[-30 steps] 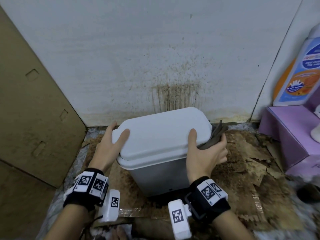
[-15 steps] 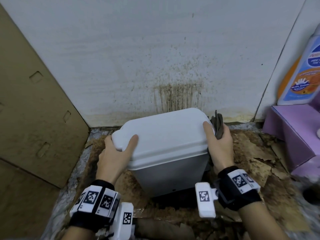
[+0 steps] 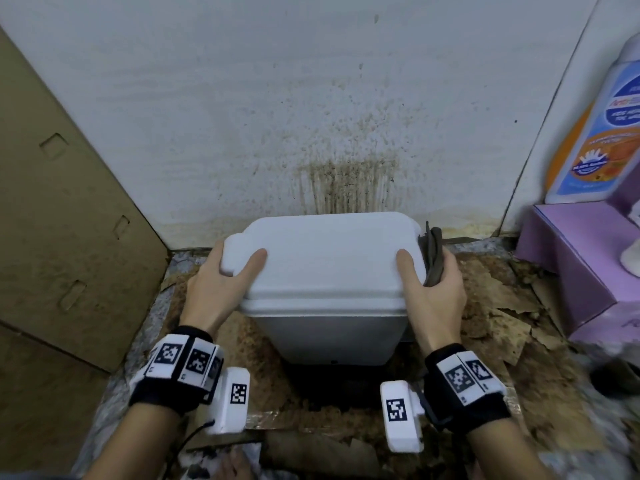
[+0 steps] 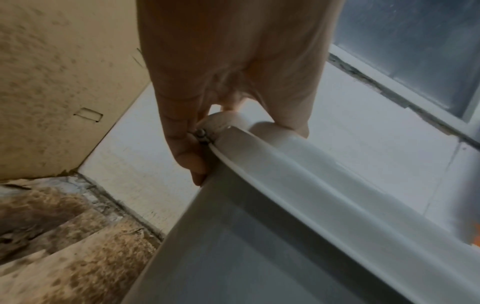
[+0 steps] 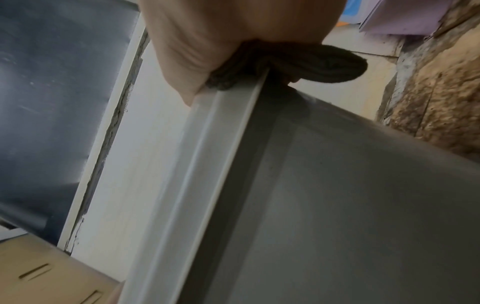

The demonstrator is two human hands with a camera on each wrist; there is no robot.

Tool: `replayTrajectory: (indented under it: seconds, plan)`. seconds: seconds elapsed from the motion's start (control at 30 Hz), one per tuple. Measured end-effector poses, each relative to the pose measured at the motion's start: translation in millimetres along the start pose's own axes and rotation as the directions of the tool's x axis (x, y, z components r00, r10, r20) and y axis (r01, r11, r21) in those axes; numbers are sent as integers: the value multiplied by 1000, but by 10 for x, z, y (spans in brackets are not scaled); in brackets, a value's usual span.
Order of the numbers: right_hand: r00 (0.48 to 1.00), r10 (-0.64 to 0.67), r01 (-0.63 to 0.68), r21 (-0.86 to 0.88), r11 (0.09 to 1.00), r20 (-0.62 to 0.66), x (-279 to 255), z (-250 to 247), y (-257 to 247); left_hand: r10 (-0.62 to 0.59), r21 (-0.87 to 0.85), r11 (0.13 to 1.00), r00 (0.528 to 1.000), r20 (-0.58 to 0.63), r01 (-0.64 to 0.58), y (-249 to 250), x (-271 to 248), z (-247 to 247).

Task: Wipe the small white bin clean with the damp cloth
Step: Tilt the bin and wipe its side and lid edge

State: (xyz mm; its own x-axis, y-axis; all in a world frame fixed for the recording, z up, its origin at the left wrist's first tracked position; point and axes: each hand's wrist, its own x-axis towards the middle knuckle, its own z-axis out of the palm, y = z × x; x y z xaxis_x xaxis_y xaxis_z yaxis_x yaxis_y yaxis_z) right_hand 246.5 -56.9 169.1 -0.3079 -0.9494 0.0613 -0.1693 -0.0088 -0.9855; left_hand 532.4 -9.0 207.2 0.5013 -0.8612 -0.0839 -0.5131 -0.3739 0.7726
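Since the frame a second ago, both hands had slid along the lid: the right thumb went from the near edge to the right end, and the bin turned square to the camera.

Nearest, wrists with tag-marked bands. Left hand (image 3: 214, 285) gripped the lid's left end, thumb on top, fingers curled under by the hinge. Right hand (image 3: 434, 289) gripped the right end, thumb on top, the damp cloth (image 3: 432, 254) bunched between palm and lid edge. Small white bin (image 3: 329, 271) stood on stained cardboard (image 3: 491, 306) on the floor, just before the spattered wall (image 3: 311, 116). Purple box (image 3: 571, 258) and bottle (image 3: 602, 126) to the right, cardboard panel (image 3: 69, 202) to the left.

Handling, judged: thin stiff plastic, probably light and smooth, likely slick once wet. Lid is hinged, so it could flap; hold under the rim at both ends, as here.

Left wrist view alone showed the metal hinge pin (image 4: 201, 135) at the fingertips (image 4: 192, 162). Right wrist view alone showed the cloth (image 5: 298, 65) folded over the rim edge. Head view alone showed both thumbs and the wall stains.
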Motion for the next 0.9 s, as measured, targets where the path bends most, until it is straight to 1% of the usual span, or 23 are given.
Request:
replayTrajectory:
  seconds: [0.07, 0.17, 0.2, 0.27, 0.3, 0.33, 0.37, 0.4, 0.43, 0.5, 0.57, 0.63, 0.73, 0.83, 0.9]
  plan:
    - [1000, 7, -6, -19, 1000, 23, -14, 18, 1, -11, -22, 1000, 1000, -1, 11, 13, 12, 13]
    - [999, 9, -8, -22, 1000, 42, 13, 35, -12, -13, -6, 1000, 1000, 3, 13, 45, 18, 32]
    - [999, 6, -5, -21, 1000, 42, 22, 40, -18, -12, 17, 1000, 1000, 2, 12, 51, 19, 37]
    - [999, 12, -12, -14, 1000, 40, 35, 43, -31, 1, 133, 991, 999, -39, 5, 45, 34, 57]
    - [999, 20, -19, -7, 1000, 40, 35, 46, -35, 26, 220, 976, 997, -78, -8, 61, 24, 73]
    - [999, 20, -20, 3, 1000, 37, 33, 49, -43, 78, 308, 951, 989, -129, -34, 96, 4, 94]
    - [999, 12, -13, 14, 1000, 34, 33, 52, -49, 149, 369, 926, 973, -176, -75, 159, -34, 125]
    - [1000, 3, -4, 26, 1000, 31, 33, 56, -53, 231, 395, 908, 952, -199, -138, 229, -75, 165]
    - [1000, -1, 0, 38, 999, 28, 26, 61, -67, 311, 399, 891, 931, -192, -215, 312, -125, 207]
    - [999, -14, 12, 52, 999, 31, 5, 91, -101, 431, 360, 859, 893, -129, -363, 451, -197, 307]
    - [999, -28, 25, 71, 997, 45, -30, 140, -151, 493, 308, 832, 869, -32, -461, 599, -269, 416]
    - [997, -55, 50, 89, 995, 52, -80, 200, -222, 532, 277, 803, 844, 70, -528, 750, -341, 519]
    - [990, -99, 85, 135, 987, 97, -161, 281, -361, 564, 242, 775, 812, 152, -584, 908, -371, 586]
    - [969, -127, 86, 194, 977, 210, -199, 338, -508, 575, 253, 763, 804, 151, -594, 957, -296, 529]
    - [947, -122, 56, 221, 974, 297, -194, 382, -569, 571, 276, 759, 807, 153, -589, 940, -251, 465]
